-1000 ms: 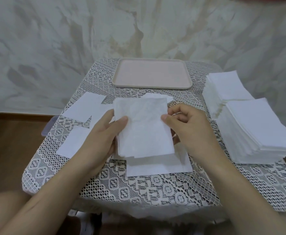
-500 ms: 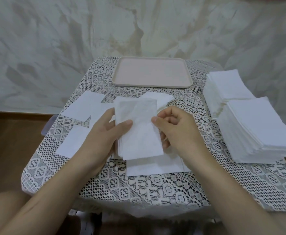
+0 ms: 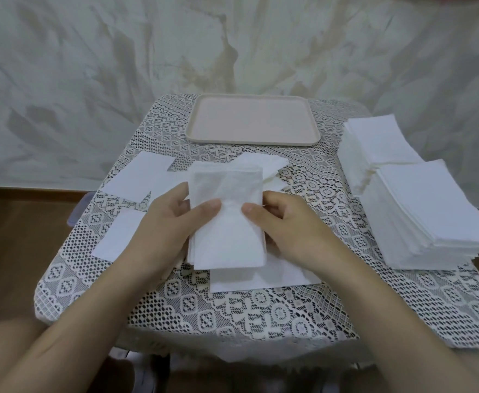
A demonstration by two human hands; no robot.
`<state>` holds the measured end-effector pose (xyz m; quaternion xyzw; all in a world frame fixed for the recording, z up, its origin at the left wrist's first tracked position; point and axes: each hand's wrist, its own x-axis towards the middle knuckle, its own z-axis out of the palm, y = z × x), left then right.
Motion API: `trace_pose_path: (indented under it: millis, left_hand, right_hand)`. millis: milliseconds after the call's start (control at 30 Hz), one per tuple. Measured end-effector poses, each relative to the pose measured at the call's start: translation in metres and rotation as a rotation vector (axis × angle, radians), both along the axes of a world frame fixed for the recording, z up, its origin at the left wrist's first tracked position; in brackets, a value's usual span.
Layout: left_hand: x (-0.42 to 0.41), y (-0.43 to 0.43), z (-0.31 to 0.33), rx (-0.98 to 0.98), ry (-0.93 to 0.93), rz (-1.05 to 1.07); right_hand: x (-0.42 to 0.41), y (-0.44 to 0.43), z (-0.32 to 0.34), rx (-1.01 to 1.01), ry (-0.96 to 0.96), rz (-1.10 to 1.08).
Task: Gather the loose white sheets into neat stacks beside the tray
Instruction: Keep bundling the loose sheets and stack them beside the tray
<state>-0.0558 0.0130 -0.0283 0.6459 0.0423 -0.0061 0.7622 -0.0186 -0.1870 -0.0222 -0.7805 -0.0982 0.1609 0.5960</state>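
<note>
Your left hand [image 3: 173,222] and right hand [image 3: 286,222] both grasp a small pile of white sheets [image 3: 227,239] at the middle of the lace tablecloth [image 3: 232,313]. Each thumb presses on the top sheet, the two thumb tips close together. The fingers curl in against the pile's left and right edges. The pile rests on the cloth, just on your side of the pink tray [image 3: 252,141]. The tray sits at the far edge of the table, and its whole floor shows bare from rim to rim.

A few fanned sheets [image 3: 266,165] poke out behind the pile toward the tray, and one flat sheet [image 3: 261,279] lies partly under its near end. To your left, two loose sheets lie apart on the cloth, one farther out [image 3: 139,177] and one nearer [image 3: 116,236].

To your right stand two tall stacks of the same sheets, touching each other: the near stack [image 3: 431,208] overhangs the table's edge, and the far stack [image 3: 374,140] sits beside the tray's right end.
</note>
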Motion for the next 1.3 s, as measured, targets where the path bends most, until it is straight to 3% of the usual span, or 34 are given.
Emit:
trace_pose_path:
  millis: [200,367,733,1000,1300]
  left_hand:
    - [0.001,0.013,0.000,0.090,0.016,0.076]
    - [0.000,0.017,-0.001,0.128,0.012,0.075]
    - [0.003,0.017,-0.001,0.115,0.006,0.049]
    - [0.000,0.013,0.004,0.095,0.011,0.039]
    - [0.002,0.017,0.002,0.121,0.007,0.027]
  right_hand:
    - [0.009,-0.027,-0.004,-0.503,-0.299,-0.001]
    - [0.006,-0.027,-0.002,-0.657,-0.360,0.093]
    - [0.009,-0.025,-0.002,-0.647,-0.282,0.137]
    - [0.009,-0.047,0.002,-0.644,-0.348,-0.004]
    - [0.012,-0.045,0.005,-0.600,-0.247,0.116]
